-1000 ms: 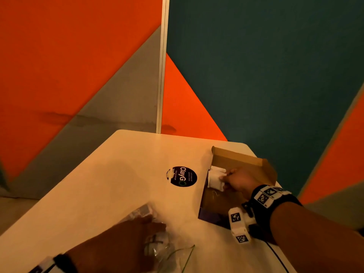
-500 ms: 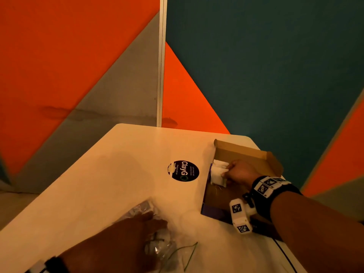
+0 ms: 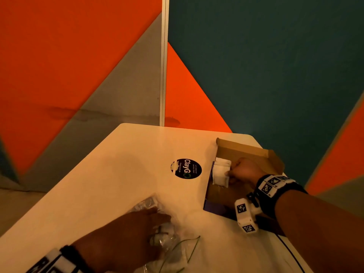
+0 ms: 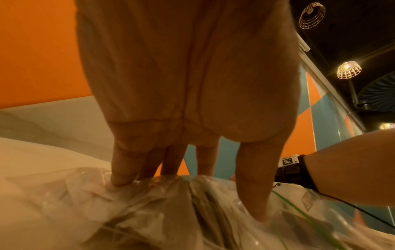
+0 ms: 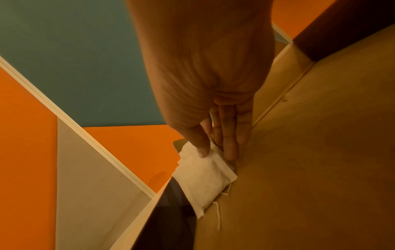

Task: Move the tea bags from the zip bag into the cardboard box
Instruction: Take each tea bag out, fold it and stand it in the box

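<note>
Our right hand (image 3: 243,170) pinches tea bags (image 3: 221,172) against the box (image 3: 242,149) wall; left hand (image 3: 126,231), fingers straight, pins the zip bag (image 3: 169,239); letting go carelessly, we risk them toppling or strings snagging.

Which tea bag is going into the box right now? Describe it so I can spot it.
Start at the open cardboard box on the table's far right corner. Against its left wall stands a row of white tea bags. The one meant is the nearest tea bag, the only one pinched by the right hand.

Right hand (image 3: 243,170) pressed tea bags (image 3: 221,172) flatter.
</note>
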A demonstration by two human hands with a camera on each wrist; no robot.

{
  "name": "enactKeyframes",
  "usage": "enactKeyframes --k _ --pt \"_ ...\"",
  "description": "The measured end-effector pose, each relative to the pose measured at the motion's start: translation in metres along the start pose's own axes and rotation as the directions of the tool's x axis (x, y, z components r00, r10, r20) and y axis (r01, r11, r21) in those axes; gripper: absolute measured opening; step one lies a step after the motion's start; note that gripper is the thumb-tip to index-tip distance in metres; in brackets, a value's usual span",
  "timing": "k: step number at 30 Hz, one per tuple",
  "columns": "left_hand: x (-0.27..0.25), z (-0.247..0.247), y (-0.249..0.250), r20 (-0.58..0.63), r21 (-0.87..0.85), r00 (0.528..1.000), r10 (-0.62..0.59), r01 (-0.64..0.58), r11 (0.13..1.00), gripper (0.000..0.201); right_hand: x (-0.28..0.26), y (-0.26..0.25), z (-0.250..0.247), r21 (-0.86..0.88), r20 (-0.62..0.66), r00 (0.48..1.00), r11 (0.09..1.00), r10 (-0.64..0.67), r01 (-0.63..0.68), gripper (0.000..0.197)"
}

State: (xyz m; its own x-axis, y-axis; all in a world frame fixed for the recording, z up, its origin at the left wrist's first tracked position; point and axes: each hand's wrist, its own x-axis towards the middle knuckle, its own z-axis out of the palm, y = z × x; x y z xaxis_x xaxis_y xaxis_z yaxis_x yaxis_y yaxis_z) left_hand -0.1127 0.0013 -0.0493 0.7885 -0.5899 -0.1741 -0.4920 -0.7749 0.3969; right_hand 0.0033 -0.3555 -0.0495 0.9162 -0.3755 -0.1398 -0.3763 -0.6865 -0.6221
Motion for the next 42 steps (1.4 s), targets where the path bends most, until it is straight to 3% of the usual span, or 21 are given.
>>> enactKeyframes --k 3,5,7,8,11,15,18,20,23,27,31,36,42 --pt "-0.001 0.0 0.003 -0.14 -0.012 0.98 0.144 -0.147 0.989 0.062 -0.002 0.002 0.0 0.008 0.009 1.0 1.0 0.007 -0.007 0.018" --pt "0.002 0.0 0.001 -0.114 -0.007 0.971 0.211 -0.213 0.977 0.043 -0.005 0.003 0.0 -0.002 0.023 1.0 1.0 0.016 -0.016 0.013" --pt "-0.001 -0.012 0.005 -0.209 0.157 0.956 0.204 -0.174 0.972 0.034 -0.008 0.004 -0.002 -0.02 0.031 0.999 1.0 0.014 -0.013 0.011" --pt "0.0 -0.012 0.004 -0.224 0.223 0.945 0.237 -0.187 0.957 0.043 -0.01 0.003 -0.003 -0.034 0.024 1.0 0.999 0.009 -0.008 0.013" --pt "0.003 -0.01 0.005 0.034 0.095 0.99 0.14 -0.142 0.985 0.067 -0.023 -0.006 -0.01 -0.066 -0.054 0.997 0.996 -0.061 0.057 0.023" --pt "0.007 -0.007 0.001 0.081 0.091 0.996 0.032 -0.039 0.995 0.078 -0.082 -0.034 -0.015 -0.075 -0.086 0.974 0.976 -0.212 0.205 0.014" --pt "0.008 -0.002 0.0 0.084 0.142 0.996 -0.026 0.014 0.99 0.083 -0.145 -0.044 -0.004 -0.041 0.016 0.938 0.937 -0.346 0.347 0.013" --pt "0.007 -0.004 0.003 0.07 0.134 0.997 -0.041 0.031 0.99 0.08 -0.189 -0.043 0.01 -0.066 0.202 0.907 0.919 -0.37 0.389 0.013" --pt "0.007 -0.007 0.006 0.082 0.129 0.996 -0.044 0.033 0.991 0.065 -0.237 -0.034 0.038 -0.147 0.43 0.81 0.853 -0.4 0.5 0.018" --pt "0.011 -0.009 0.004 0.095 0.173 0.994 -0.061 0.044 0.984 0.073 -0.244 -0.022 0.072 -0.375 0.386 0.778 0.687 -0.495 0.623 0.034" --pt "0.014 -0.009 -0.001 0.091 0.159 0.991 -0.096 0.081 0.984 0.076 -0.232 -0.021 0.1 -0.4 0.354 0.7 0.576 -0.62 0.712 0.032" --pt "0.01 -0.01 0.0 0.074 0.147 0.993 -0.09 0.078 0.986 0.075 -0.224 -0.029 0.112 -0.291 0.214 0.802 0.747 -0.558 0.597 0.018" --pt "0.011 -0.007 0.0 0.074 0.147 0.992 -0.099 0.087 0.985 0.074 -0.226 -0.029 0.112 -0.204 0.181 0.829 0.805 -0.529 0.558 0.023"
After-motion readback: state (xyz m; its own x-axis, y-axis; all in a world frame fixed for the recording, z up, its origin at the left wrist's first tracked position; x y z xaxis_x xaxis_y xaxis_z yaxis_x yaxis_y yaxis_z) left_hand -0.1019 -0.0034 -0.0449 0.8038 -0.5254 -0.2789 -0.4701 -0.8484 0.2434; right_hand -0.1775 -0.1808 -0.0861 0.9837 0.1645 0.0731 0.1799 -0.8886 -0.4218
